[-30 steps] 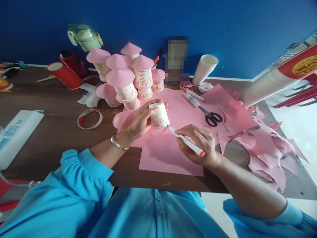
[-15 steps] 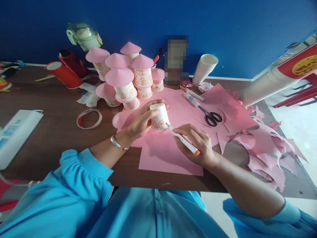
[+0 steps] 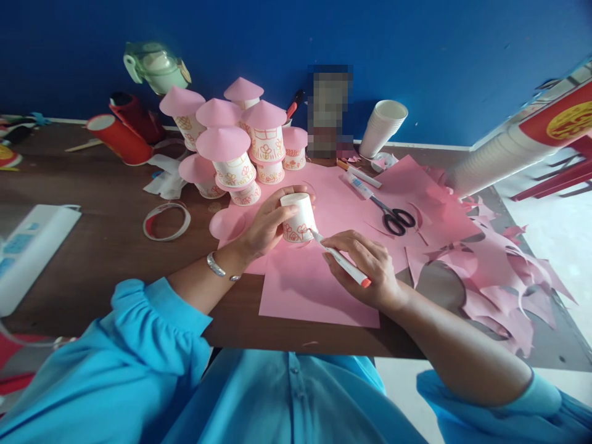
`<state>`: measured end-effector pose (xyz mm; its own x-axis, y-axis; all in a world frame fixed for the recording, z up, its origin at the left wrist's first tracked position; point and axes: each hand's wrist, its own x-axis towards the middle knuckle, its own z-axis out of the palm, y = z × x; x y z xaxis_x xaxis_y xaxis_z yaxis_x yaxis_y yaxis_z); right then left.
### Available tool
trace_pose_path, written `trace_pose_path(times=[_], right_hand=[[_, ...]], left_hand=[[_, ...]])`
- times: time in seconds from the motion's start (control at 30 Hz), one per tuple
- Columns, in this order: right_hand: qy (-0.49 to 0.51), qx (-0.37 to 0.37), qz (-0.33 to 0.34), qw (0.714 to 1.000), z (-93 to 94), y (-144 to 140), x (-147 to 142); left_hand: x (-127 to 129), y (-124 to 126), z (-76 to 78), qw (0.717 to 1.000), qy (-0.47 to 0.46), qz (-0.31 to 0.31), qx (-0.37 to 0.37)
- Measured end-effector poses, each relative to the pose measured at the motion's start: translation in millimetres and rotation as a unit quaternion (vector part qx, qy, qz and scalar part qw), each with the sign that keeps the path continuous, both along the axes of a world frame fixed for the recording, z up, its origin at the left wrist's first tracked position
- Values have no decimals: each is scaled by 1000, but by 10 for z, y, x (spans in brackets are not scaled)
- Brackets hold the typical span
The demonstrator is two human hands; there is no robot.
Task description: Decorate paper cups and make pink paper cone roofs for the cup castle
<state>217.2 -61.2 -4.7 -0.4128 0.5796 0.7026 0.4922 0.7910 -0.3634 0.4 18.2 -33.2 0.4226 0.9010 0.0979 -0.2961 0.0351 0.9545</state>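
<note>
Held in my left hand (image 3: 267,225) is a white paper cup (image 3: 301,211), upside down and slightly tilted, with red flowers drawn around its lower part. My right hand (image 3: 370,265) grips a white marker (image 3: 345,264) with a red end; its tip touches the cup's right side near the lower rim. Pink paper sheets (image 3: 319,290) lie under both hands. Behind my left hand stand several decorated cups with pink cone roofs (image 3: 222,145), some stacked on others. A flat pink paper piece (image 3: 226,224) lies beside my left hand.
Scissors (image 3: 393,217) and another marker (image 3: 365,175) lie on the pink paper at the right. Paper scraps (image 3: 502,290) cover the right edge. A tape roll (image 3: 166,222) and a white power strip (image 3: 37,253) lie left. Stacked cups (image 3: 383,128) stand near the blue wall.
The marker's tip has shifted very slightly along the drawing on the cup. The cup has tipped a little; my hands otherwise hold nearly the same place.
</note>
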Motion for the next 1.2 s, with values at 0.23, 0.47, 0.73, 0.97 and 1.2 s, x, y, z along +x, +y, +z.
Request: trace_pose_path(times=[0.23,0.47,0.73,0.97,1.2], right_hand=[[-5,-10,15,1000,33,-9,-18],[-7,-15,24,1000,22,-14,-21],[-10,-30,29,999,5,-19,-26],[-21,-41,32,998,3,-25,-22],[-8,-23,37,999,23,-22,-7]], left_hand=[[2,-25,38,1000,2,18,-8],[-2,-27,44,999,-11,17,-30],[27,1,33,999,6,17,-39],[52,-1,84,999,5,20,-47],[41,-21,116,999,-1,13,-39]])
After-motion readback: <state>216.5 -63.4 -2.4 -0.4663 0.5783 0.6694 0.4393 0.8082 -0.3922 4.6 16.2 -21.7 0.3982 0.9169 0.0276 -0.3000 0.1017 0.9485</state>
